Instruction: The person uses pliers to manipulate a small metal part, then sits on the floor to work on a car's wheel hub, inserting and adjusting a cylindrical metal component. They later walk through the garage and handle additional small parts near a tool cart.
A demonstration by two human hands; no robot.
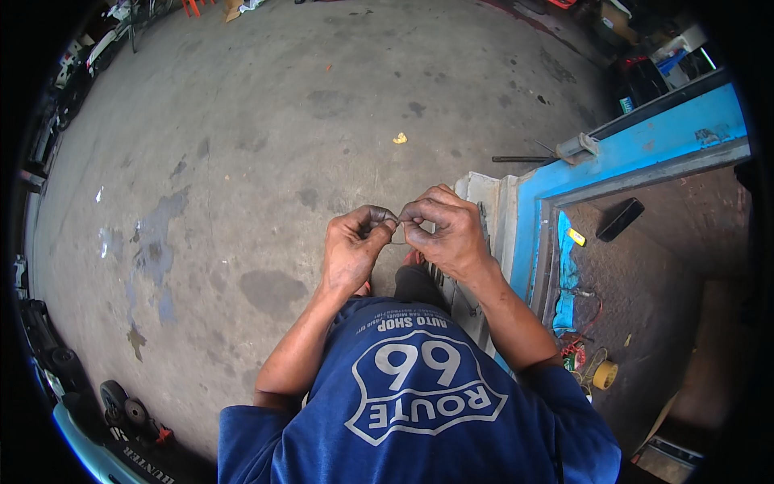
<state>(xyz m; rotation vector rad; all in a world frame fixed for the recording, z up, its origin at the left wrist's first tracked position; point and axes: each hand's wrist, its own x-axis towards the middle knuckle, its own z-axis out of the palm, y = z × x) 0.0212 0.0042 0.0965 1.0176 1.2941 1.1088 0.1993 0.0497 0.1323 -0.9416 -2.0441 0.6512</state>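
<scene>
My left hand (353, 248) and my right hand (448, 232) are raised in front of my chest, their fingertips almost meeting. Each is closed in a pinch, thumb against forefinger. A thin, dark, thread-like strand (398, 243) seems to show just below the fingertips, too fine to name. The fingers hide whatever else they may hold. Dark smudges cover the fingertips.
On my right runs a blue metal frame (528, 230) around an opening. Inside are a yellow tape roll (605, 374), tangled wires (574, 355) and a black object (621, 219). The stained concrete floor (266, 121) bears a yellow scrap (400, 139). Wheeled equipment (121, 403) stands at lower left.
</scene>
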